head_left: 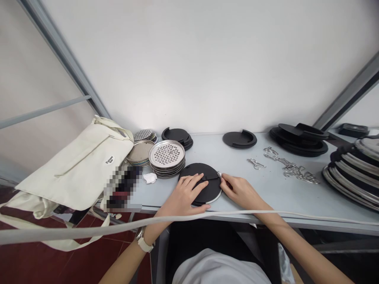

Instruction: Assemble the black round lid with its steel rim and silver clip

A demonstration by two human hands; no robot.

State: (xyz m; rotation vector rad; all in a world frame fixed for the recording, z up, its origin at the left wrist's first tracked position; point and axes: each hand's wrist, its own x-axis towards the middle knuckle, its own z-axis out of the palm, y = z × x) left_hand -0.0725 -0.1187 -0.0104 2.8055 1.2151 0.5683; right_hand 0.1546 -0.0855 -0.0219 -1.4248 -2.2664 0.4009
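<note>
A black round disc (204,171) with a pale rim along its lower right lies near the table's front edge. My left hand (189,195) rests on its left part, fingers spread and pressing flat. At the disc's right edge, my right hand (235,188) pinches a small shiny metal clip (219,174), most of it hidden by the fingers. Just left of the disc stands a stack of round metal grater plates (166,154). To the right lie several loose metal wire clips (296,171), with a few more clips (256,163) apart from the pile.
Behind are black discs with raised rims (240,139), stacked black lids (177,136) and more black parts (299,142). A tall stack of rimmed discs (355,169) stands right. A cream bag (77,165) hangs over the left edge. A white cable (254,212) crosses in front.
</note>
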